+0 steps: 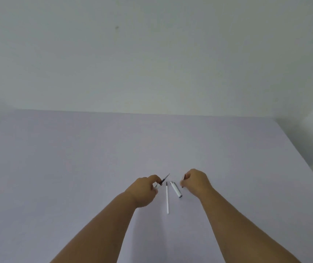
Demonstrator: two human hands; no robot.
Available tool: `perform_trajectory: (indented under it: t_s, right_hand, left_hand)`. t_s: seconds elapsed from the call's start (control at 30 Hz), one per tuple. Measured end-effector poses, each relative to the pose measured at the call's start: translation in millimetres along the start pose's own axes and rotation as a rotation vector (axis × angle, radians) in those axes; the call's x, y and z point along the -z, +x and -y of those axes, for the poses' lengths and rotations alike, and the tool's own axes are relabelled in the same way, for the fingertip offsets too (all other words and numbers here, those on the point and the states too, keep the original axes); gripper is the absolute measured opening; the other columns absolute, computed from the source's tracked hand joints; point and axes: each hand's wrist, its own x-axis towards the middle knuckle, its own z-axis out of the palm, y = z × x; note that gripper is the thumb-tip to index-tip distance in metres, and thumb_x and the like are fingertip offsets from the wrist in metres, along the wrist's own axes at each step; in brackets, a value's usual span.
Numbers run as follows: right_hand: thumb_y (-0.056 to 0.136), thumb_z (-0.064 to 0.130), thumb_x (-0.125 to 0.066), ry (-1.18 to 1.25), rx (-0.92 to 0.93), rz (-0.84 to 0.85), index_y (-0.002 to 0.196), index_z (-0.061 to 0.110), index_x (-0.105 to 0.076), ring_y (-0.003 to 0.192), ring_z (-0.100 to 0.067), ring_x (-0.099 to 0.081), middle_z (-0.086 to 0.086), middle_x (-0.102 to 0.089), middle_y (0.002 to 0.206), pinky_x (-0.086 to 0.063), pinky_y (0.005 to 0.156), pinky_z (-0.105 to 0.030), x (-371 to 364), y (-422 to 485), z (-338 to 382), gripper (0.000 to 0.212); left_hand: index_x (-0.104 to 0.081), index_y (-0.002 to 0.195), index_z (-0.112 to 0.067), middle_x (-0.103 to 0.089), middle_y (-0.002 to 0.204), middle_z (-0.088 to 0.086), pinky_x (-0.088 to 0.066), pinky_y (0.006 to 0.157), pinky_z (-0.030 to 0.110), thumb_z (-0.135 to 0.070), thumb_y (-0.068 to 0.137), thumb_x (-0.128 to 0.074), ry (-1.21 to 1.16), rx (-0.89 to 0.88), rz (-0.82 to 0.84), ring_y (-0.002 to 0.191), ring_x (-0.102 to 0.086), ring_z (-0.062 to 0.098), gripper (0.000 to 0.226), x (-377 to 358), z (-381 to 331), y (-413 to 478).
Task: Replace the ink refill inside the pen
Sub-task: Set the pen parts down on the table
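White refill and barrel on table, no legible markings

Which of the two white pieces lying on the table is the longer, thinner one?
The refill, lying between the hands: a slim white stick with a dark tip. The barrel to its right is shorter and thicker, with a silver end.

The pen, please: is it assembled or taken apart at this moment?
Taken apart. The left hand holds the tip end, while a white barrel piece and a refill lie separately.
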Motion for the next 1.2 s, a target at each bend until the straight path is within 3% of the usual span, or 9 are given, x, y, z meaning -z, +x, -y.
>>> perform_trajectory:
  t_s: [0.17, 0.3, 0.67, 0.73, 0.8, 0.9, 1.0, 1.13, 1.2]
  right_hand:
    - [0.087, 0.010, -0.049, -0.201, 0.041, -0.033, 0.102, 0.010, -0.068, 0.098, -0.029, -0.064, -0.010, -0.069, 0.105, -0.051, 0.080, -0.032, -22.3, 5.0, -13.2, 0.024]
    - [0.090, 0.021, -0.055, -0.149, 0.023, -0.068, 0.102, 0.016, -0.067, 0.101, -0.025, -0.063, -0.006, -0.068, 0.109, -0.048, 0.081, -0.029, -28.0, 7.2, -20.3, 0.019]
    - [0.086, 0.016, -0.059, -0.058, 0.010, -0.039, 0.101, 0.010, -0.069, 0.102, -0.023, -0.062, -0.006, -0.069, 0.108, -0.050, 0.086, -0.031, -24.6, 4.3, -22.4, 0.019]
    - [0.086, 0.016, -0.057, 0.039, 0.008, -0.065, 0.102, 0.012, -0.070, 0.101, -0.020, -0.062, -0.003, -0.069, 0.106, -0.049, 0.085, -0.029, -21.3, 3.4, -20.3, 0.021]
    - [0.084, 0.018, -0.061, 0.277, -0.006, -0.035, 0.091, 0.015, -0.072, 0.087, -0.017, -0.061, 0.000, -0.069, 0.092, -0.049, 0.081, -0.029, -17.3, 2.5, -15.0, 0.013]
    - [0.080, 0.015, -0.068, 0.672, -0.048, 0.191, 0.082, 0.013, -0.072, 0.061, -0.014, -0.051, -0.002, -0.060, 0.070, -0.045, 0.063, -0.028, -13.3, -2.9, -5.6, 0.005]
    - [0.079, 0.014, -0.070, 0.719, -0.045, 0.266, 0.084, 0.009, -0.071, 0.055, -0.015, -0.044, -0.006, -0.056, 0.070, -0.038, 0.055, -0.026, -13.1, -4.2, -0.3, 0.007]
    - [0.084, 0.011, -0.058, 0.957, -0.164, 0.071, 0.069, 0.011, -0.064, 0.054, -0.013, -0.049, -0.004, -0.060, 0.066, -0.041, 0.052, -0.024, -7.2, 4.8, 4.2, 0.016]
    - [0.084, 0.010, -0.053, 0.908, -0.218, -0.082, 0.060, 0.011, -0.060, 0.053, -0.016, -0.050, -0.006, -0.059, 0.062, -0.043, 0.052, -0.027, -1.5, 11.1, -2.7, 0.025]
  left_hand:
    - [-0.054, 0.115, -0.033, -0.066, 0.104, 0.007, -0.048, 0.076, 0.031, -0.023, 0.093, -0.044, -0.012, 0.012, 0.035, 0.079, -0.053, 0.017, 0.026, -12.6, 6.5, 6.3]
    - [-0.053, 0.116, -0.033, -0.065, 0.104, 0.007, -0.046, 0.076, 0.030, -0.023, 0.092, -0.045, -0.008, 0.010, 0.045, 0.081, -0.052, 0.016, 0.027, -16.6, 9.0, 10.5]
    - [-0.052, 0.118, -0.032, -0.064, 0.105, 0.005, -0.043, 0.074, 0.028, -0.022, 0.092, -0.045, -0.007, 0.011, 0.050, 0.081, -0.050, 0.016, 0.029, -16.9, 7.1, 14.8]
    - [-0.052, 0.118, -0.032, -0.064, 0.105, 0.005, -0.042, 0.073, 0.028, -0.022, 0.092, -0.045, -0.008, 0.006, 0.046, 0.081, -0.050, 0.015, 0.029, -16.5, 5.9, 15.0]
    - [-0.053, 0.118, -0.032, -0.064, 0.104, 0.005, -0.043, 0.073, 0.027, -0.022, 0.091, -0.046, -0.022, 0.005, 0.031, 0.081, -0.051, 0.015, 0.029, -15.8, 3.9, 16.3]
    - [-0.054, 0.118, -0.032, -0.062, 0.099, 0.002, -0.044, 0.067, 0.025, -0.023, 0.091, -0.047, -0.079, 0.011, 0.011, 0.073, -0.052, 0.013, 0.029, -15.5, -2.7, 19.6]
    - [-0.054, 0.118, -0.030, -0.060, 0.096, 0.001, -0.044, 0.053, 0.021, -0.023, 0.091, -0.047, -0.171, 0.023, -0.001, 0.057, -0.050, 0.008, 0.028, -16.5, -9.2, 21.7]
    - [-0.055, 0.117, -0.029, -0.059, 0.094, -0.001, -0.046, 0.051, 0.020, -0.023, 0.092, -0.047, -0.189, 0.032, -0.013, 0.052, -0.048, 0.006, 0.028, -15.5, -10.1, 22.1]
    - [-0.054, 0.119, -0.028, -0.058, 0.095, -0.001, -0.045, 0.052, 0.019, -0.023, 0.092, -0.047, -0.181, 0.043, -0.012, 0.055, -0.049, 0.006, 0.029, -16.2, -7.5, 20.6]
